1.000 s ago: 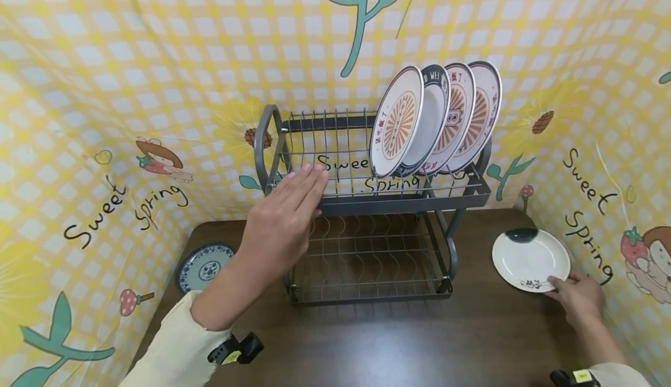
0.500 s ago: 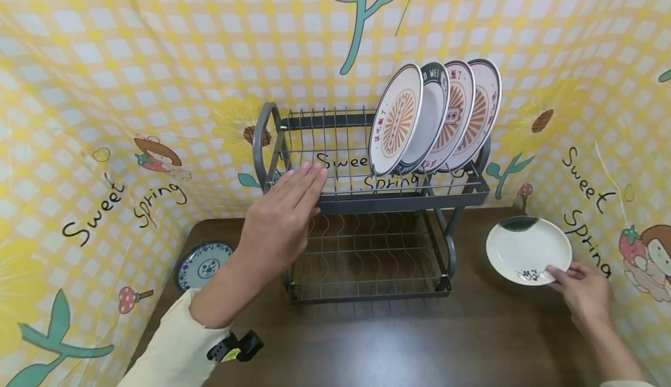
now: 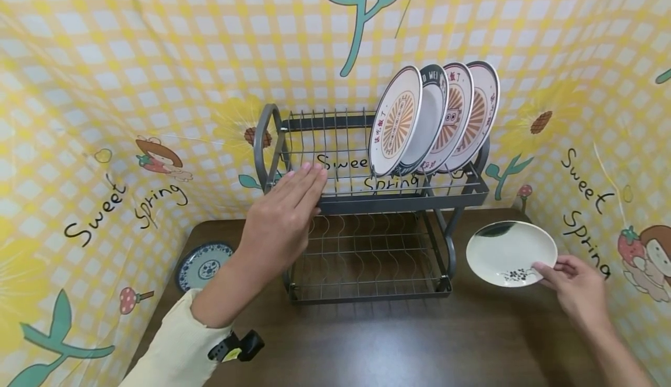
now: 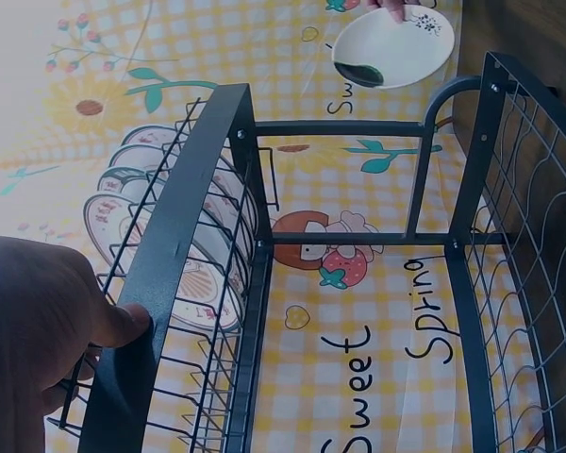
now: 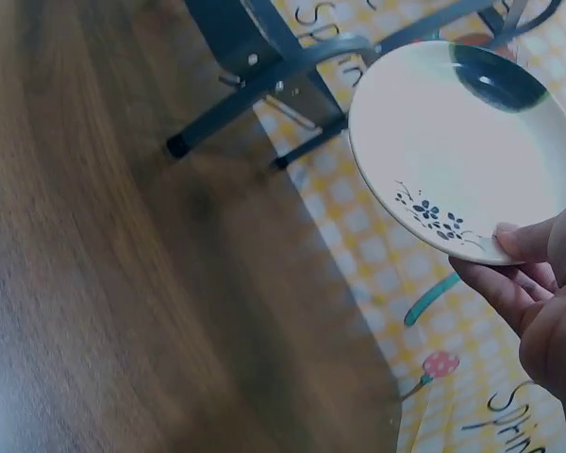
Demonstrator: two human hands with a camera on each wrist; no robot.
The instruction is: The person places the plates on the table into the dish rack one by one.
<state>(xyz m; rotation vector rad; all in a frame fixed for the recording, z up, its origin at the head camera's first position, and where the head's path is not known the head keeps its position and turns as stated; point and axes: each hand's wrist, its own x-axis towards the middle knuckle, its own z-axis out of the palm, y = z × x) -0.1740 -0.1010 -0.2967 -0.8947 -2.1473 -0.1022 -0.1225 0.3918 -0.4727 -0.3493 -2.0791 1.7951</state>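
Note:
My right hand (image 3: 579, 291) pinches the rim of a white plate (image 3: 511, 253) with a dark green patch and small dark flowers, held off the table to the right of the rack. The right wrist view shows the thumb on the plate's face (image 5: 453, 142) and fingers beneath. My left hand (image 3: 283, 218) grips the front bar of the grey two-tier dish rack (image 3: 403, 202), near its left end. In the left wrist view the thumb presses that bar (image 4: 160, 274). Several printed plates (image 3: 396, 120) stand on edge in the upper tier's right half.
A blue-and-white patterned plate (image 3: 205, 266) lies on the brown table (image 3: 377, 340) left of the rack, partly hidden by my left forearm. Yellow checked cloth (image 3: 209, 37) encloses the back and sides. The rack's lower tier (image 3: 367, 259) has wavy wires.
My right hand has lifted the white plate from the right side of the table and carried it left toward the rack, tilting it somewhat. My left hand has stayed on the bar.

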